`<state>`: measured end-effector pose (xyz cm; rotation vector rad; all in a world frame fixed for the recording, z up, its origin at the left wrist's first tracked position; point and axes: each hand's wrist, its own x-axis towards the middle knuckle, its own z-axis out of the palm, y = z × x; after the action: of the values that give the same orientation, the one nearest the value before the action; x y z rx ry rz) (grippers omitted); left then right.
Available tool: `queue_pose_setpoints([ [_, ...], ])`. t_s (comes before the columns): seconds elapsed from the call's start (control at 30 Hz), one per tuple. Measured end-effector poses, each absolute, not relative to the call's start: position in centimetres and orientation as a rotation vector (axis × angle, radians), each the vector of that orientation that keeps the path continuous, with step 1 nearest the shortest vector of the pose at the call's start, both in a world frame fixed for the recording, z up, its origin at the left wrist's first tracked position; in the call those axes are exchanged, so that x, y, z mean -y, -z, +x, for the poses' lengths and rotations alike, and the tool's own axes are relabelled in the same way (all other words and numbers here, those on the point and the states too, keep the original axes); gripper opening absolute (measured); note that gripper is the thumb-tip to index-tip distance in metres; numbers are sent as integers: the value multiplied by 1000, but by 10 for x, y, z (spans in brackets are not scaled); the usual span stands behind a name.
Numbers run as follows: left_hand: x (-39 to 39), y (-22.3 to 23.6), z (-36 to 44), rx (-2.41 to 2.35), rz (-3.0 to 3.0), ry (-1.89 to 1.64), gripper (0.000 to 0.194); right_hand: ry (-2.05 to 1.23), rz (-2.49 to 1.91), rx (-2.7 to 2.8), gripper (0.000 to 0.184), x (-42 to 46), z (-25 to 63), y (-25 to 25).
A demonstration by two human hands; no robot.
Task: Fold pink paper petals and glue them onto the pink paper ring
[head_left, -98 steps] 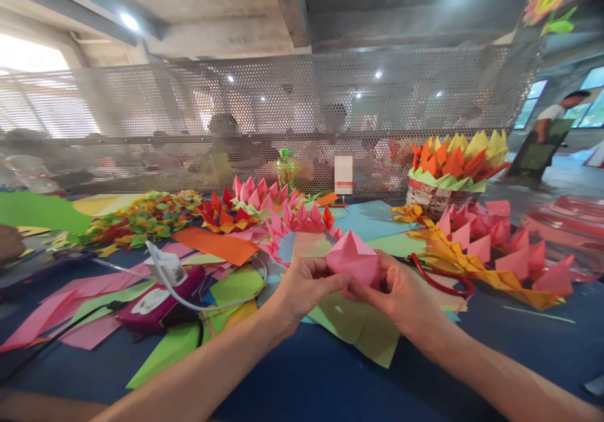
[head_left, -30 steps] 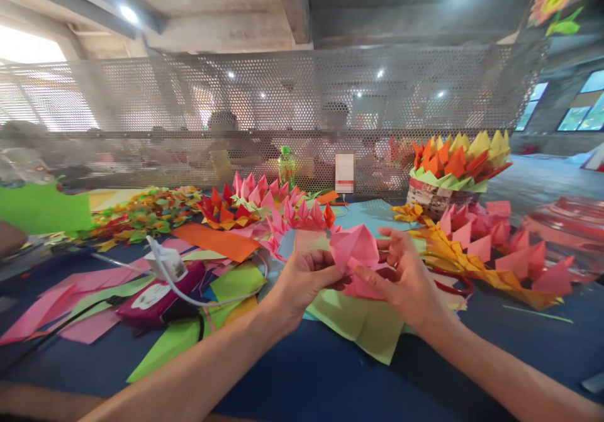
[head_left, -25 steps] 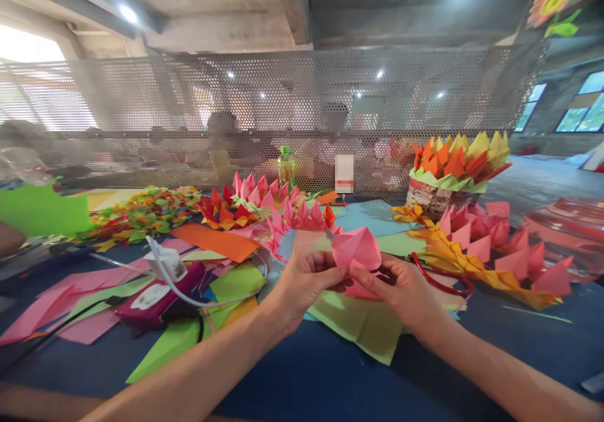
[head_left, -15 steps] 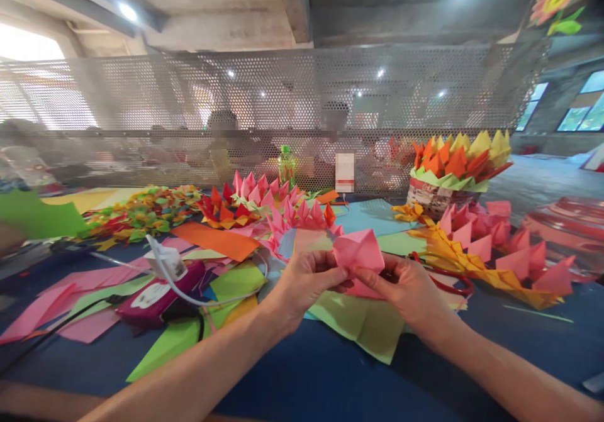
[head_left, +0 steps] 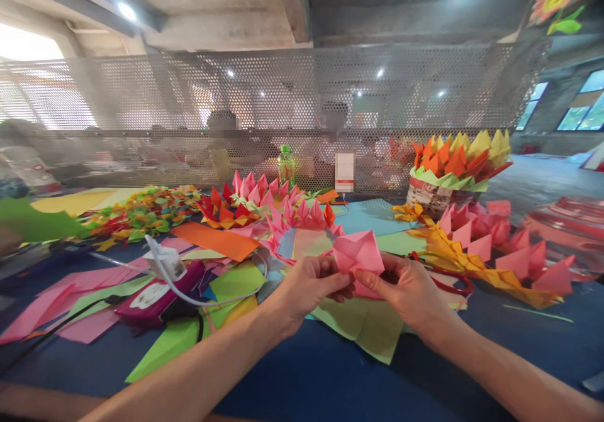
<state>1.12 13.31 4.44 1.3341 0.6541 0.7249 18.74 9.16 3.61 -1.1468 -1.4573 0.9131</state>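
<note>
A folded pink paper piece point(head_left: 357, 252) is held just above the blue table point(head_left: 302, 378) at the centre. My left hand point(head_left: 306, 287) pinches its lower left edge with curled fingers. From the right, my right hand point(head_left: 406, 290) grips its lower right side between thumb and fingers. Under both hands lies a light green sheet point(head_left: 363, 324).
Loose coloured sheets point(head_left: 217, 243) and folded paper flowers point(head_left: 264, 199) cover the table. A magenta device with a white charger point(head_left: 160, 283) lies left. Red scissors point(head_left: 443, 277) sit by my right hand. A basket with paper points point(head_left: 453, 177) stands at the back right, before a mesh screen point(head_left: 283, 114).
The pink piece has been turned and partly unfolded between my hands. My right fingers, spread a second ago, have closed on it again. A green sheet at the far left has dropped lower.
</note>
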Motion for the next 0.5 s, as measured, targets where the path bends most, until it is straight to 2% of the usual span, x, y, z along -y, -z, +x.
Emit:
queue_pose_setpoints([
  [0.3, -132, -47, 13, -713, 1452, -790, 18, -1085, -1080, 1449, 26, -88, 182, -41],
  [0.5, -133, -44, 12, -793, 1498, -758, 20, -1005, -1269, 1501, 23, -91, 190, -38],
])
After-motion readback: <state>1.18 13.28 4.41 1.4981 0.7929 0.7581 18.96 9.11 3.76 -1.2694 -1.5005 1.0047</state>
